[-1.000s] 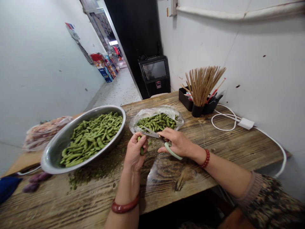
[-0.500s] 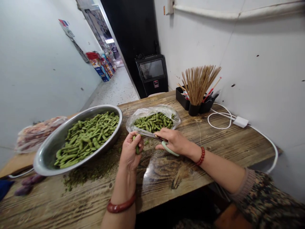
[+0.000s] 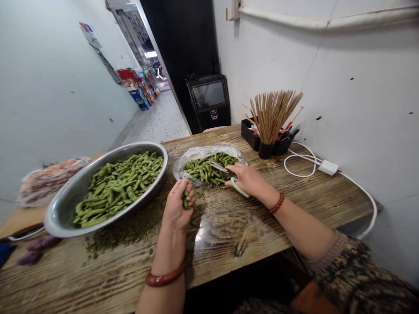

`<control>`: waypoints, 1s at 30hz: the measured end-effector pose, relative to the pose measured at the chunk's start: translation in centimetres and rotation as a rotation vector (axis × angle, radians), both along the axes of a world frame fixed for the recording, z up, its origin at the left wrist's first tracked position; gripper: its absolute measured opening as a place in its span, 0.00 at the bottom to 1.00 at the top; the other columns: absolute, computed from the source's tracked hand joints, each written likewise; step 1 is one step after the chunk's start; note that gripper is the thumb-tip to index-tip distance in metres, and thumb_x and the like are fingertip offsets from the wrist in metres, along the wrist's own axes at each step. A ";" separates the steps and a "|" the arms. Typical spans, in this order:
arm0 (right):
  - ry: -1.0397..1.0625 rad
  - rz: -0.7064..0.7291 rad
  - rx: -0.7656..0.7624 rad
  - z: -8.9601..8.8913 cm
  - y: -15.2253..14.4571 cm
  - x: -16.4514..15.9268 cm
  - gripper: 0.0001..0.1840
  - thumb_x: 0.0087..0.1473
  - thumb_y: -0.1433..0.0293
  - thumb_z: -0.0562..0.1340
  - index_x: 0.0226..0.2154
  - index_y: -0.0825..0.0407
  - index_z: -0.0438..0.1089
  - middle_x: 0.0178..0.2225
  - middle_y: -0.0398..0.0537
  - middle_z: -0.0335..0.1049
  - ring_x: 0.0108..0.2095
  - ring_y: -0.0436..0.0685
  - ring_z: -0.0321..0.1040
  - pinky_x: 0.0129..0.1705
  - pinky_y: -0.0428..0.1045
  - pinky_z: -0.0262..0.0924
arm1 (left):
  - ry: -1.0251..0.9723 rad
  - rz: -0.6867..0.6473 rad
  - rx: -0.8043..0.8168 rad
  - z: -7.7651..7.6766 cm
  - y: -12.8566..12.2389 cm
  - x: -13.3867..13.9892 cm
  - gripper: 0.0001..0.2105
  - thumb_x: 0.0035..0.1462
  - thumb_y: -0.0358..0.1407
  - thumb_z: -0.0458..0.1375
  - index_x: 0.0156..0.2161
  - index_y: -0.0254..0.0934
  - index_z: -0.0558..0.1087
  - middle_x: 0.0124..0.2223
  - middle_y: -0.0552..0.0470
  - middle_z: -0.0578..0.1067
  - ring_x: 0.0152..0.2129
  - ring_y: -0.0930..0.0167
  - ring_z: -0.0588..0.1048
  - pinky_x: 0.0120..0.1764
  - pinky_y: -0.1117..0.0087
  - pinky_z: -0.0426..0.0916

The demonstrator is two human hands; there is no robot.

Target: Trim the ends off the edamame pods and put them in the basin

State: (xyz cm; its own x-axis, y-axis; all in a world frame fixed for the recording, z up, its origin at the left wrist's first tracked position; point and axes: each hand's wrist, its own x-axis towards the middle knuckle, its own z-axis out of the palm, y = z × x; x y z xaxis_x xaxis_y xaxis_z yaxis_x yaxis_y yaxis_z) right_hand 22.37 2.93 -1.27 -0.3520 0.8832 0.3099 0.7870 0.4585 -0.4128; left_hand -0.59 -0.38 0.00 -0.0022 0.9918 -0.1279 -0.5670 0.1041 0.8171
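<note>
Over a wood-grained table [image 3: 98, 283], pale walls [image 3: 360, 52] behind, left hand [image 3: 176, 204] gripping pods [image 3: 186, 201], right hand [image 3: 248, 179] scissors [image 3: 220, 167]

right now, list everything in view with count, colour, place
table: one, brown, foreground
basin: one, silver, left
plastic bag: one, clear, beside basin
pods: many, green, basin and plastic bag
trimmings: uncountable, green, near basin
bundle: one, pinkish, clear wrap, behind basin
dim items: about two, purple, left
unclear item: one, blue, left edge
holder: one, black, far right
sticks: many, brown, in holder
adapter cable: one, white, right
boxes: several, multicoloured, back left
screened unit: one, black, behind table
panel: one, black, back
walls: two, pale, either side
scissors: one, pale green handles, over plastic bag
bracelets: two, red, one per wrist
sleeve: one, patterned, lower right
left hand: one, bare, gripping pods
right hand: one, bare, gripping scissors
</note>
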 end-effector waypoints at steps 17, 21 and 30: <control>-0.278 0.099 -0.106 1.2 -1.7 -0.5 0.18 0.51 0.62 0.65 0.45 0.48 0.70 0.40 0.49 0.70 0.38 0.57 0.69 0.35 0.47 0.56 | 0.529 0.229 0.007 -1.5 0.7 0.0 0.13 0.44 0.40 0.63 0.32 0.34 0.70 0.17 0.62 0.60 0.12 0.81 0.57 0.14 0.80 0.48; -0.260 0.182 -0.113 1.8 -2.1 -0.6 0.20 0.50 0.61 0.66 0.46 0.47 0.70 0.39 0.49 0.70 0.37 0.56 0.69 0.34 0.46 0.55 | 0.786 0.277 -0.007 -2.0 0.9 -0.3 0.14 0.45 0.42 0.62 0.34 0.34 0.73 0.18 0.61 0.61 0.13 0.79 0.57 0.17 0.78 0.52; -0.047 0.103 -0.043 1.9 -1.9 -0.4 0.21 0.50 0.62 0.66 0.48 0.48 0.69 0.39 0.47 0.70 0.38 0.55 0.67 0.36 0.46 0.55 | 1.522 0.266 0.125 -2.9 1.5 -0.7 0.13 0.49 0.40 0.57 0.37 0.34 0.77 0.28 0.49 0.76 0.25 0.68 0.70 0.33 0.69 0.62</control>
